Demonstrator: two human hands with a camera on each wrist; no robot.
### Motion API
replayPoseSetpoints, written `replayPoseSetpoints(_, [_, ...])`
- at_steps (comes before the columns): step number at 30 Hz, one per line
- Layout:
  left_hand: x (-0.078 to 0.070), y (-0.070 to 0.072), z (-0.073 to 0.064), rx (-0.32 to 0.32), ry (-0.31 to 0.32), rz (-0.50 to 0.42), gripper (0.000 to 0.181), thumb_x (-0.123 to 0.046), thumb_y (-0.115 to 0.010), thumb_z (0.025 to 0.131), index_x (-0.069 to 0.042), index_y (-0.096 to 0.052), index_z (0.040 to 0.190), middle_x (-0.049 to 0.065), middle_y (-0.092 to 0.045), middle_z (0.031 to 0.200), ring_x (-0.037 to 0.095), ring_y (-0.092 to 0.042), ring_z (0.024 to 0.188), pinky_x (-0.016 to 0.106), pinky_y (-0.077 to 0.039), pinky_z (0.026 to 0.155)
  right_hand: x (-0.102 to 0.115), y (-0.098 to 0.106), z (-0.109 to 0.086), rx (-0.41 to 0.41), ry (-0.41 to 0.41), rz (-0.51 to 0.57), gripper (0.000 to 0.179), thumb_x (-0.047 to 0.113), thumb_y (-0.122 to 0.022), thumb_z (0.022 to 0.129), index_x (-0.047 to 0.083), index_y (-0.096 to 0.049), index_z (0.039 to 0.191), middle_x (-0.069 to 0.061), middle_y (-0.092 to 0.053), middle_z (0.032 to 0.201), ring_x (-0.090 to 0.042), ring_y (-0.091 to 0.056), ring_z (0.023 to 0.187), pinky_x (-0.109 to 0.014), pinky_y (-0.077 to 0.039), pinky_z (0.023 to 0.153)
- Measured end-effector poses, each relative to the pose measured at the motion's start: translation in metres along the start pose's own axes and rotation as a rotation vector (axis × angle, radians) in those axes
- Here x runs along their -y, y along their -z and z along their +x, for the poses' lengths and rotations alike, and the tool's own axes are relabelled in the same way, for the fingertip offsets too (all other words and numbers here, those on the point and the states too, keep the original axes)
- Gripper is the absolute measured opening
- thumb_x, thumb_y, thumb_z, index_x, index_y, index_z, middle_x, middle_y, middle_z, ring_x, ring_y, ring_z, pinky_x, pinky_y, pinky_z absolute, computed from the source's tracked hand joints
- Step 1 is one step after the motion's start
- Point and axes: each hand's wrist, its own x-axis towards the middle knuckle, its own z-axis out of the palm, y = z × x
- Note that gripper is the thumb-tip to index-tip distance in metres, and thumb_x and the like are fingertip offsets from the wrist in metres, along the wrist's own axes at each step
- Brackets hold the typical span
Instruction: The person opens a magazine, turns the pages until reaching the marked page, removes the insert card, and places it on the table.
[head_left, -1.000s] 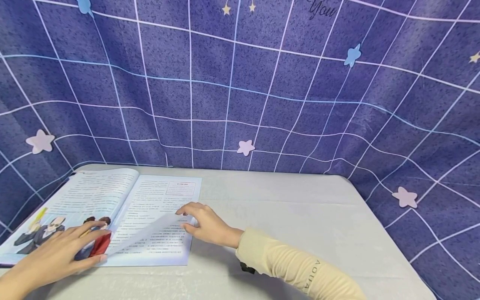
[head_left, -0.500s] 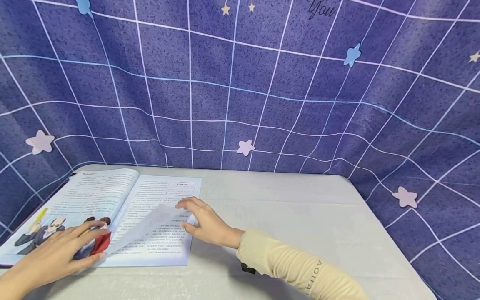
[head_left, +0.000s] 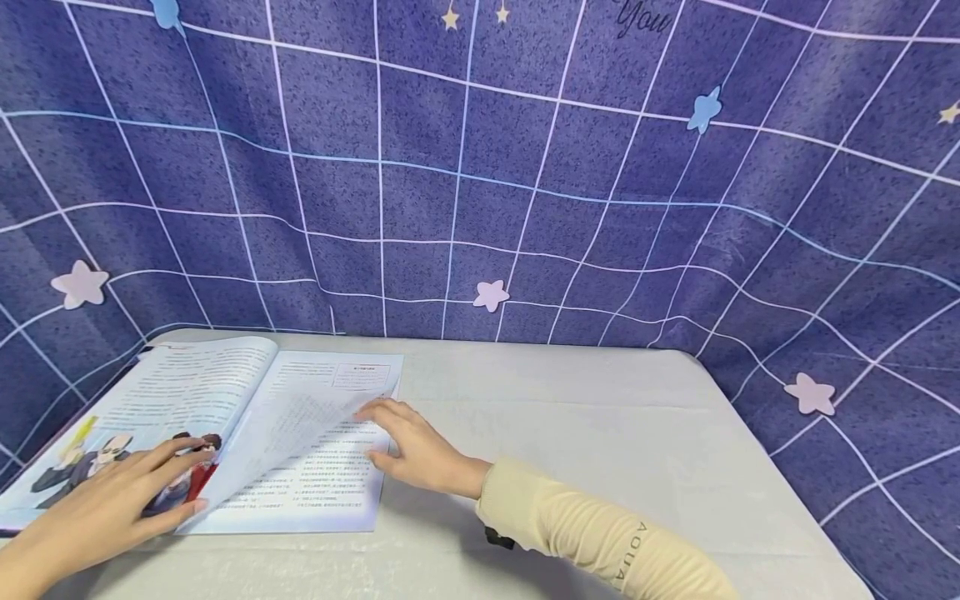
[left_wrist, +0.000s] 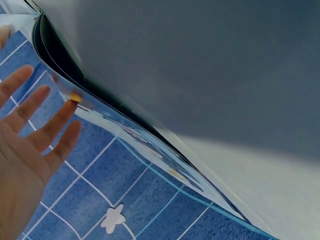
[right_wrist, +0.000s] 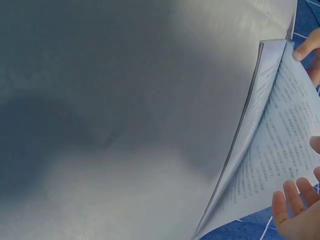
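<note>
An open magazine (head_left: pixel 315 517) with printed text lies at the left of the table. My left hand (head_left: pixel 112 508) rests on its illustrated left page, fingers extended and thumb reaching near the fold. A thin loose sheet (head_left: pixel 292 425) is raised over the right page, curving from near my left thumb up toward the right edge. My right hand (head_left: pixel 416 446) is at the right page's edge, fingertips by the raised sheet, thumb apart from the index finger. In the right wrist view the right hand's fingers (right_wrist: pixel 295 200) are spread beside the printed sheet (right_wrist: pixel 270 150).
A pale cloth-covered table (head_left: pixel 570 433) extends to the right of the magazine. Behind and beside it hangs a blue curtain (head_left: pixel 420 208) with a grid and stars. A cream sleeve (head_left: pixel 570 517) covers the right forearm, with a small black object (head_left: pixel 498 537) under the wrist.
The raised sheet has spread upward and rightward over the right page, its edge reaching past my right fingertips. My left thumb has shifted slightly left. The right hand has moved marginally right.
</note>
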Motion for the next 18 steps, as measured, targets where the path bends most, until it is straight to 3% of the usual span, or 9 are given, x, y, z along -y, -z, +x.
replayPoseSetpoints(3, [0.0002,0.0006,-0.0006,0.011,0.016,-0.025,0.060,-0.040,-0.075,0.070,-0.019,-0.055,0.122,0.006,-0.052,0.123,0.035,-0.054,0.102,0.069,-0.027,0.085,0.0000,-0.0009,-0.0017,0.031,-0.004,-0.005,0.042,0.017,-0.060,0.085,0.011,-0.048,0.125,-0.003,-0.048,0.133,-0.014,-0.042,0.126,-0.024,-0.030,0.108])
replayPoseSetpoints(7, [0.0011,0.0012,-0.0010,0.012,0.028,-0.035,0.068,-0.039,-0.075,0.071,-0.018,-0.049,0.130,0.009,-0.051,0.125,0.037,-0.053,0.104,0.069,-0.027,0.088,-0.0001,-0.0029,-0.0038,0.079,-0.015,-0.001,0.042,0.018,-0.060,0.086,0.012,-0.048,0.125,-0.002,-0.049,0.132,-0.015,-0.043,0.125,-0.026,-0.032,0.107])
replayPoseSetpoints(10, [0.0029,0.0005,-0.0021,-0.005,0.013,-0.030,0.075,-0.037,-0.075,0.071,-0.014,-0.044,0.135,0.014,-0.049,0.128,0.038,-0.050,0.108,0.064,-0.028,0.095,-0.0006,-0.0050,-0.0051,0.114,-0.018,-0.007,0.042,0.019,-0.061,0.086,0.013,-0.049,0.125,-0.001,-0.049,0.132,-0.014,-0.043,0.125,-0.028,-0.033,0.106])
replayPoseSetpoints(13, [0.0044,0.0001,-0.0033,-0.020,0.002,-0.035,0.081,-0.035,-0.075,0.071,-0.009,-0.038,0.138,0.018,-0.046,0.130,0.040,-0.045,0.111,0.060,-0.016,0.107,-0.0012,-0.0066,-0.0061,0.146,-0.014,-0.025,0.041,0.020,-0.061,0.086,0.014,-0.049,0.125,0.001,-0.049,0.132,-0.014,-0.044,0.124,-0.028,-0.034,0.106])
replayPoseSetpoints(18, [0.0058,0.0005,-0.0019,-0.055,-0.004,-0.008,0.092,-0.039,-0.076,0.068,-0.006,-0.031,0.142,0.019,-0.045,0.129,0.037,-0.044,0.108,0.052,-0.015,0.110,-0.0020,-0.0088,-0.0077,0.188,-0.001,-0.047,0.041,0.021,-0.062,0.085,0.014,-0.050,0.123,0.003,-0.051,0.130,-0.012,-0.044,0.123,-0.028,-0.036,0.103])
